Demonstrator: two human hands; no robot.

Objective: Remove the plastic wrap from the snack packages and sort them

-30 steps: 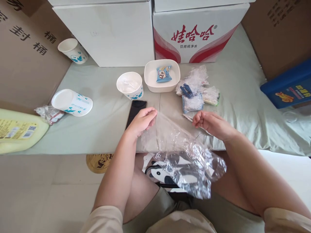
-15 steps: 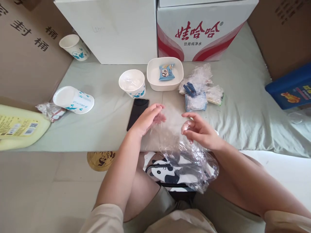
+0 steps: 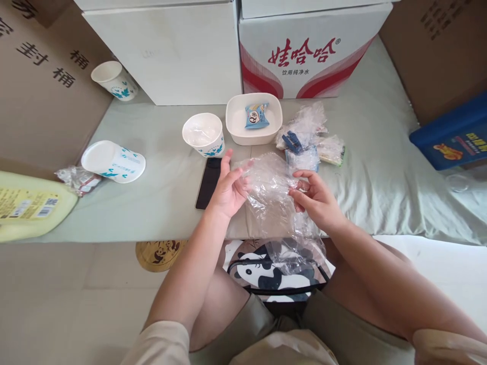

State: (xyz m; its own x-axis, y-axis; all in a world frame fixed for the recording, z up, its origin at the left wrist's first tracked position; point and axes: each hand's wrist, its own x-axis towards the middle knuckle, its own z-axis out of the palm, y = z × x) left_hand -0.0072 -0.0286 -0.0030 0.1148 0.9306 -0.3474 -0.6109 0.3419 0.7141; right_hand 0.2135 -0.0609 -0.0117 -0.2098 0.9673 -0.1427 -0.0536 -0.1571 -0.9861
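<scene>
A thin, crumpled clear plastic bag (image 3: 268,190) spreads between my hands above the table's front edge, its lower end hanging over my lap. My right hand (image 3: 317,200) pinches its right side between thumb and fingers. My left hand (image 3: 231,190) is at its left edge with fingers apart, some fingertips against the film; a firm grip there does not show. Beneath and behind the left hand lies a black phone (image 3: 207,185). Beyond the bag are a white tub (image 3: 233,133) with a small blue snack packet (image 3: 256,116) and a paper cup (image 3: 203,136) with clear plastic inside.
Wrapped packets (image 3: 302,134) with a dark blue clip-like piece lie behind my right hand. At left are a tipped paper cup (image 3: 114,162), another cup (image 3: 114,81) and a yellow-green bottle (image 3: 34,205). Boxes (image 3: 308,56) line the back; a blue container (image 3: 452,137) is at right.
The bag has been lifted and drawn up over the table, so less hangs over my lap. My left fingers have spread and turned upward; my right hand has closed on the film.
</scene>
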